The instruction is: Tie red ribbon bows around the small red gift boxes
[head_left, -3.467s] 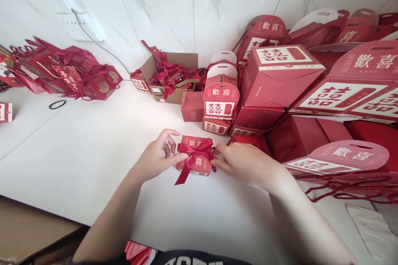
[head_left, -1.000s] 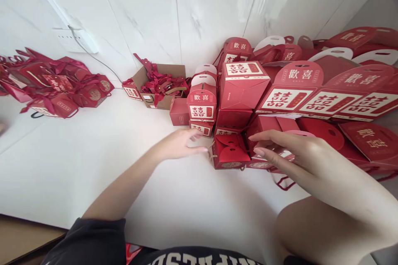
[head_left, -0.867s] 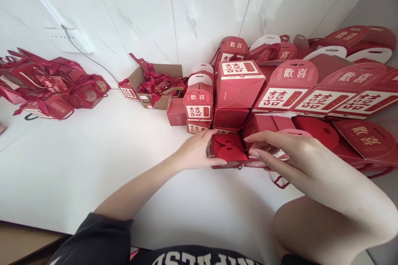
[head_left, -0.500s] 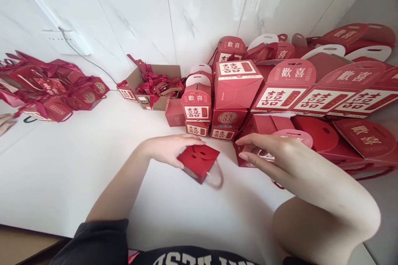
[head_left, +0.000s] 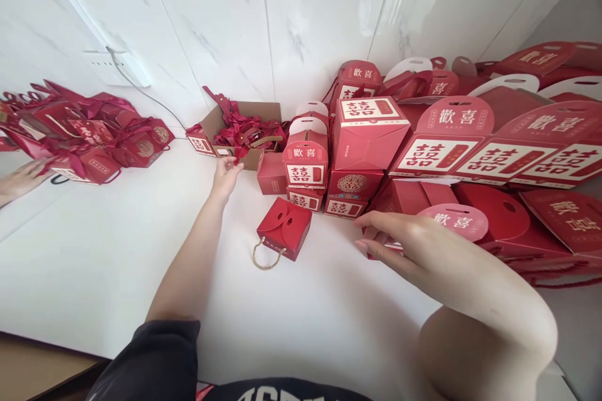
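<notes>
My left hand reaches to the front edge of an open cardboard box. Its thumb and fingers pinch the end of a dark red ribbon that hangs over that edge. Nearer to me, a small red gift box stands closed on the white table, its twisted cord handle lying toward me. My right hand hovers right of it, fingers loosely bent and apart, holding nothing. Behind the right hand are stacked red gift boxes, partly covered by it.
More red handled boxes are piled along the right. At the left, ribboned red boxes form a heap, where another person's hand touches a ribbon. A cable runs from the wall socket above the tiled wall's base.
My left hand has let go of the small red gift box and moved left and away to the ribbon box. The gift box has turned, its handle now toward me. My right hand stays nearly put.
</notes>
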Tool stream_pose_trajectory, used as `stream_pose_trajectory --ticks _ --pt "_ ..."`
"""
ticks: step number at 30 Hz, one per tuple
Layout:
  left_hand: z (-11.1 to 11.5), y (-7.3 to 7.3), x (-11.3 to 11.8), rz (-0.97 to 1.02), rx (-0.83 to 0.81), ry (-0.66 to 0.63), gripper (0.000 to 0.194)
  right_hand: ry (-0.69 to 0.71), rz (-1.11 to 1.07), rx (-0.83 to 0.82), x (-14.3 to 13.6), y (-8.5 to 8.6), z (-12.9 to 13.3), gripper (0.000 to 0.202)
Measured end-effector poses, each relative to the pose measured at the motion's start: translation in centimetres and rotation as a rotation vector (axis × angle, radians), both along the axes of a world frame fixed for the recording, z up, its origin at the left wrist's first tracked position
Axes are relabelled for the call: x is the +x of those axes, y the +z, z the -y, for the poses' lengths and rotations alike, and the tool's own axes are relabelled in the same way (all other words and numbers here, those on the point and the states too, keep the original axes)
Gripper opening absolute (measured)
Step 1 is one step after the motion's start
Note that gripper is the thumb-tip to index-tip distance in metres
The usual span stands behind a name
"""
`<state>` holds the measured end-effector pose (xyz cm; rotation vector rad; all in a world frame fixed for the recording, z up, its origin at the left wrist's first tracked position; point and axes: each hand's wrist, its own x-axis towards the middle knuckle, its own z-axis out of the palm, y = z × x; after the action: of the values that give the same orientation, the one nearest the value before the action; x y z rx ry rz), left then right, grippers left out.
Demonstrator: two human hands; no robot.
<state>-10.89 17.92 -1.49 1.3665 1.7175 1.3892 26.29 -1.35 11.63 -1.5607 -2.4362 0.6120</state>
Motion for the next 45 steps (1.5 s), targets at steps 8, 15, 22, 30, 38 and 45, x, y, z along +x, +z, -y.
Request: stream_pose_trajectory --ticks 8,15,22,30,38,45 --pt "-0.2 -0.5 -0.8 0.213 0.047 -0.112 0.053 0.029 -0.012 0.027 -0.1 -0.6 -0.4 0.029" --pt "7.0 9.4 0.9 0.152 0.300 -0.537 0.030 0.053 -0.078 0.011 -1.0 -0.6 -0.2 0.027" --pt "17.8 15.9 7.6 -0.393 0.217 -1.318 0.050 0.276 -0.417 0.060 -4.5 -1.1 -0.8 0.050" --pt "16.9 13.9 9.3 -0.222 0.173 -1.077 0.051 0.453 -0.717 0.036 -4.7 -0.7 -0.6 0.019" --pt "16.5 13.2 10.0 -0.038 -0.310 -1.017 0.030 -0.216 -0.935 0.003 -3.5 -0.3 -0.2 0.038" --pt "16.3 14.3 8.6 -0.111 -0.312 -1.236 0.023 -0.565 -0.977 0.303 -3.2 0.9 0.5 0.033"
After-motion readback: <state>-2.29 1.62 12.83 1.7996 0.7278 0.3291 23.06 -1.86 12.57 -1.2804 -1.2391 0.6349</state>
